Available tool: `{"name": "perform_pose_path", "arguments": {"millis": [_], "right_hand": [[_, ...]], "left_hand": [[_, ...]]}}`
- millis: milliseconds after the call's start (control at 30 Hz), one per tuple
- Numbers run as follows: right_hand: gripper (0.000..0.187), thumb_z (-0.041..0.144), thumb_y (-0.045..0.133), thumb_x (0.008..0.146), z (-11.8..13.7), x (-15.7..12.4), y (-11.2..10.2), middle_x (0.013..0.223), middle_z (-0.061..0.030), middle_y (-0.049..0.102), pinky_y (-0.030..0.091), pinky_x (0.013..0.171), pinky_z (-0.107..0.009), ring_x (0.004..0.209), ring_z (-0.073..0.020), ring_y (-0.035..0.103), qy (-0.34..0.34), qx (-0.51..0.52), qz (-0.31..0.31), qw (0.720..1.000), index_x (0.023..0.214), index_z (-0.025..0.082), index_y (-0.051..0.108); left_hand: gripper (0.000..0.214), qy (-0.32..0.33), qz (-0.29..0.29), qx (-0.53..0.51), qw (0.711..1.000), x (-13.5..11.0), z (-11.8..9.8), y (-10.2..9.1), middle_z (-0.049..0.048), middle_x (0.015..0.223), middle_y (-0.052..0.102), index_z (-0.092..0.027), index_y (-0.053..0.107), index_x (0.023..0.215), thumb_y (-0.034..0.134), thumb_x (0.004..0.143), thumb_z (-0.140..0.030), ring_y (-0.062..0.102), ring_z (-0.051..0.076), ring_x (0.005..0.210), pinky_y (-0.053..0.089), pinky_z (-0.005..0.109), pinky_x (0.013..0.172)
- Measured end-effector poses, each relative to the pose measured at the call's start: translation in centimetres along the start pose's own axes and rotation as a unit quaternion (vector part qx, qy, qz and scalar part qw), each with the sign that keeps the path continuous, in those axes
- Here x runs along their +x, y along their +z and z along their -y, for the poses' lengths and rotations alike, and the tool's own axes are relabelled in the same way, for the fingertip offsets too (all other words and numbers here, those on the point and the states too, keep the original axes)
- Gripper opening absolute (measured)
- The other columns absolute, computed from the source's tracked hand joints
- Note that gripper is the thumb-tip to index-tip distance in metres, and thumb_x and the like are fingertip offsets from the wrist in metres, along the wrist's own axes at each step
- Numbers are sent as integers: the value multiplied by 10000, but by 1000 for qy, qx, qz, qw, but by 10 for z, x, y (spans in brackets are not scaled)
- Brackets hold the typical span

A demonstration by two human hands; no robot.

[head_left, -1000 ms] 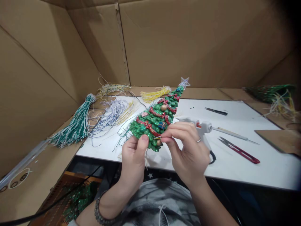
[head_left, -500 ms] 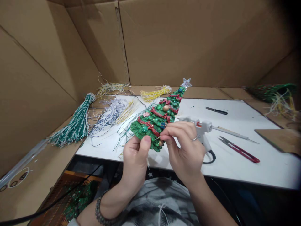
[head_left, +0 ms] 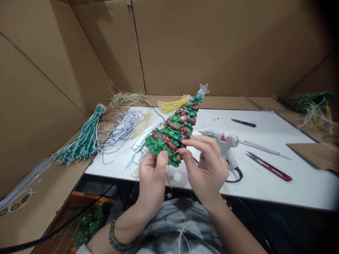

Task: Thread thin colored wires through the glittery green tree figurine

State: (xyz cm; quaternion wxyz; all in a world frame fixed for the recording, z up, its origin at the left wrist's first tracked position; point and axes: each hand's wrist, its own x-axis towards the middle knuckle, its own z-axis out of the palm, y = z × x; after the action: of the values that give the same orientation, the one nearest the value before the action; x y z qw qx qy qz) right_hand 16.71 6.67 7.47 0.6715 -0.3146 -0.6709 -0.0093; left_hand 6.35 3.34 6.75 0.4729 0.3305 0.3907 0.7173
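A glittery green Christmas tree figurine (head_left: 173,133) with red garlands, small baubles and a clear star (head_left: 203,89) on top is tilted above the table's front edge. My left hand (head_left: 153,176) is closed on its lower edge, thumb on the front. My right hand (head_left: 208,167) is at the tree's lower right side, with thumb and index finger apart and their tips close to its surface. A short, thin, pale wire end (head_left: 175,152) sticks out of the front near my right thumb. Some thin wires hang below the base, partly hidden by my left hand.
On the white tabletop (head_left: 267,127) lie a glue gun (head_left: 231,141), red thread snips (head_left: 270,166) and a black-handled blade (head_left: 243,122). Bundles of green-white wires (head_left: 82,139), blue wires (head_left: 123,130) and yellow wires (head_left: 173,104) lie left and behind. Cardboard walls (head_left: 212,46) enclose the table.
My right thumb and index finger have parted from their pinch on the thin wire end. The tree has shifted slightly left with my left hand still holding it.
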Motion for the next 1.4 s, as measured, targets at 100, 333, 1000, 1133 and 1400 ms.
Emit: {"name": "perform_pose_path", "arguments": {"millis": [100,333,1000,1133,1400], "right_hand": [[151,94,732,838,4,-1,-2,849,-3,636,553,729,-313,796,-146,636,11,-5,-10,1000,906,216,676],[211,27,733,804,11,1,-2,825,-19,633,555,745,-326,780,-162,619,-75,-71,-15,995,898,198,652],[159,103,695,858,-7,1,-3,807,2,630,565,702,-339,774,-160,636,-92,-20,12,996,907,236,622],[154,108,714,844,-1,-2,-5,842,-12,663,562,770,-383,821,-181,635,-71,0,27,997,929,227,666],[187,35,715,820,10,-5,-8,863,-42,676,556,761,-357,815,-170,647,-44,-3,27,999,935,178,678]], "left_hand": [[166,9,1,-7,1000,-1,0,0,44,939,774,-182,754,937,689,879,-323,693,143,826,540,244,811],[168,12,-2,8,1000,-1,-1,-1,35,910,764,-184,746,912,704,865,-340,679,149,847,537,247,822],[248,13,-24,32,999,-4,2,-3,35,883,762,-188,737,914,749,815,-414,677,161,795,544,265,763],[248,-12,-33,-3,999,-5,-3,0,9,828,743,-193,717,857,786,782,-419,679,145,779,555,259,775],[238,-21,-24,-22,999,-7,-5,1,-33,735,705,-213,707,794,819,751,-419,678,113,765,547,196,721]]}}
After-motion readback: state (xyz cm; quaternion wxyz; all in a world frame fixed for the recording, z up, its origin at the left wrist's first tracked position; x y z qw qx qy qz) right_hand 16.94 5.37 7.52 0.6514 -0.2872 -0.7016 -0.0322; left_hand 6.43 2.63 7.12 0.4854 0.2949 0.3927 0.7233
